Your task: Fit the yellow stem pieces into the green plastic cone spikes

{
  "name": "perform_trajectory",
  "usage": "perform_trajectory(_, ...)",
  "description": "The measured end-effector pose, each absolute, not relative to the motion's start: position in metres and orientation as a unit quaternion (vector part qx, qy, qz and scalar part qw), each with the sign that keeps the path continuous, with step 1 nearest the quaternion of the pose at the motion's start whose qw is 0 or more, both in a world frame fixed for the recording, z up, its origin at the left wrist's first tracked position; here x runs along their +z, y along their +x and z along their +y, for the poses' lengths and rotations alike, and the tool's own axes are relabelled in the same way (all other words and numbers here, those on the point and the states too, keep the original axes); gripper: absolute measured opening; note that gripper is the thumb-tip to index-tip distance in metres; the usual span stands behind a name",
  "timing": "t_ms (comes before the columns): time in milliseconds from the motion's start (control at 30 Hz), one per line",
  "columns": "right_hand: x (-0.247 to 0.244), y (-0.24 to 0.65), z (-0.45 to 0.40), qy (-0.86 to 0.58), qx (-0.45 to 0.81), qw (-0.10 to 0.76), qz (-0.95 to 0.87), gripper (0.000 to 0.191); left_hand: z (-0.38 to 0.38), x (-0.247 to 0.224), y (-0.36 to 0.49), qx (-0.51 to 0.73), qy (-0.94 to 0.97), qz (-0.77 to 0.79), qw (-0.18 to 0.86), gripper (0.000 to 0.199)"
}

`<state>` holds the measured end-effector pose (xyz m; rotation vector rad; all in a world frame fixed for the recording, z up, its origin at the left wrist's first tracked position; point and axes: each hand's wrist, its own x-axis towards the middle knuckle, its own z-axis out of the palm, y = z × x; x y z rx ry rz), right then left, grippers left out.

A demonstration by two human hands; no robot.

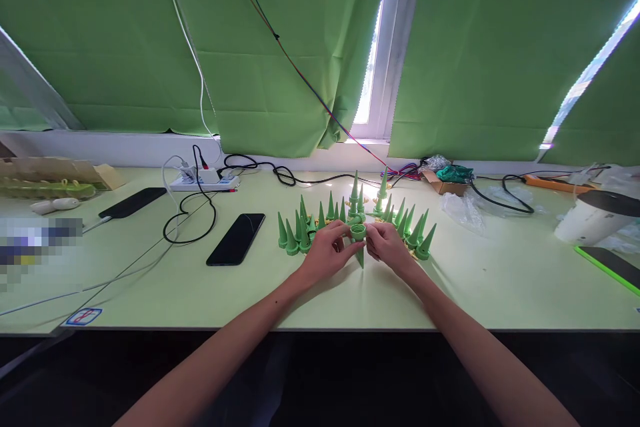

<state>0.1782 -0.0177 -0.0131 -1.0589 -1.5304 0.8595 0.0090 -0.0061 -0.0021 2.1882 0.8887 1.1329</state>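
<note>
Between my hands is a green plastic cone [358,233], its hollow round end turned up toward me and its tip pointing down. My left hand [326,251] closes on the cone's left side with thumb and fingers. At the rim's right side, my right hand [387,245] is pinched closed against the cone; whether a small part sits in those fingers is hidden. Several like green cones stand tip up behind and beside my hands, in a left group [291,240] and a right group [416,233]. Small yellowish bits show among their bases.
A black phone [235,240] lies left of the cones, with a power strip [205,181] and looping black cable [285,175] behind. On the right are a small box [447,181], clear plastic wrap [465,210], a white cylinder [595,217] and a green-edged phone [613,268].
</note>
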Motion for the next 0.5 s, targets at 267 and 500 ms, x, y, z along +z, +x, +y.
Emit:
perform_trajectory(267,-0.0093,0.1761,-0.0196,-0.422,0.379,0.536,-0.625,0.046,-0.0065,-0.0032,0.0079,0.432,0.815,0.299,0.245,0.023)
perform_trajectory(500,-0.0098,0.1769,-0.0194,-0.431,0.365,0.535,-0.628,0.045,-0.0051,-0.0076,0.0071,0.434,0.825,0.281,0.228,0.019)
